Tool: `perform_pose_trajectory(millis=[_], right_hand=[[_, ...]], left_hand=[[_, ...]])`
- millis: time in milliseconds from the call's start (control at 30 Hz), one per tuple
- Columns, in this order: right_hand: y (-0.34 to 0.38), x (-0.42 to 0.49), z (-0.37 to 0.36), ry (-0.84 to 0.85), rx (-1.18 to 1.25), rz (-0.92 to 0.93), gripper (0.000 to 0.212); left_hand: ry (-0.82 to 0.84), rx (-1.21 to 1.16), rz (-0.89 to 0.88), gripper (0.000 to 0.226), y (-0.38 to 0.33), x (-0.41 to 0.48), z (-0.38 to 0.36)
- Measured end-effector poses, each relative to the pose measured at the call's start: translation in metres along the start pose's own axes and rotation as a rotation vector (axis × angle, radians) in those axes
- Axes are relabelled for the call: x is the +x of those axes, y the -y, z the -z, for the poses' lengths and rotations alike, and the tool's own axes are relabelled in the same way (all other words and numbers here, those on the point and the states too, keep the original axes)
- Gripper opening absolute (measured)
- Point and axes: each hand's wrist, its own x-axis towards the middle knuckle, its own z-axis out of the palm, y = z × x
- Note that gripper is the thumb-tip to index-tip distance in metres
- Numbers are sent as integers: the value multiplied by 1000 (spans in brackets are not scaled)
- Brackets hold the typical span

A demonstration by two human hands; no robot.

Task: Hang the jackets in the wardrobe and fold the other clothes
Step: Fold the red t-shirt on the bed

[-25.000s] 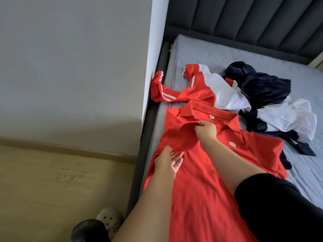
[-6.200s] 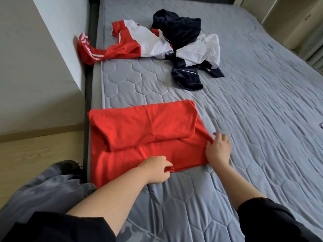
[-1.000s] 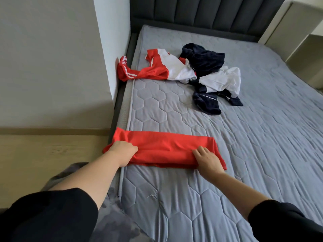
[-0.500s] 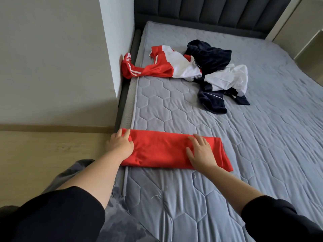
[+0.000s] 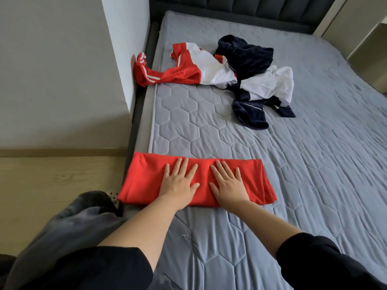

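Shirt: bright red folded cotton shirt (image 5: 144, 176), flattened into a long strip, lying across the near-left part of the grey hexagon-quilted mattress (image 5: 303, 164). Its left end pokes just past the mattress's left edge.
Left hand: left hand (image 5: 178, 184) is flat on the strip, palm down, fingers straight and spread. It's pressing, not gripping.
Right hand: right hand (image 5: 229, 185) is the same deal, palm down with fingers splayed, just beside the left one on the shirt.
Gap: the hands sit close but apart, thumbs pointing at each other.
Pile: up toward the mattress's head end there's a crumpled red-and-white track jacket with white sleeve stripes (image 5: 188, 70), its sleeve hanging off the left edge.
More pile: a dark navy fleecy garment (image 5: 247, 55) touches it on the right, tangled with a rumpled white-and-navy jacket (image 5: 270, 84).
Headboard: dark padded headboard (image 5: 251, 5) along the mattress's far end.
Left side: pale wall corner (image 5: 125, 49) by the mattress's left edge, light wooden floor (image 5: 52, 185) nearer.
Me: black sleeves (image 5: 324, 264), grey trouser leg (image 5: 62, 227) at the near-left corner.
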Motion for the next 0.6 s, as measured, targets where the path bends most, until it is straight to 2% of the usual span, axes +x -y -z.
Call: perform_pose_trajectory(millis=[133, 333, 433, 500, 600], right_hand=[[-25, -6, -5, 0, 39, -139, 57], [-60, -10, -7, 19, 292, -619, 57], [-71, -11, -2, -111, 450, -831, 59], [-78, -6, 6, -140, 538, -899, 53], [-84, 7, 17, -147, 809, -870, 46]], left_hand=[[44, 33, 30, 64, 0, 1, -12], [73, 9, 44, 63, 6, 0, -12], [89, 3, 43, 63, 8, 1, -11], [97, 4, 43, 63, 9, 1, -11], [97, 5, 39, 63, 9, 1, -12]])
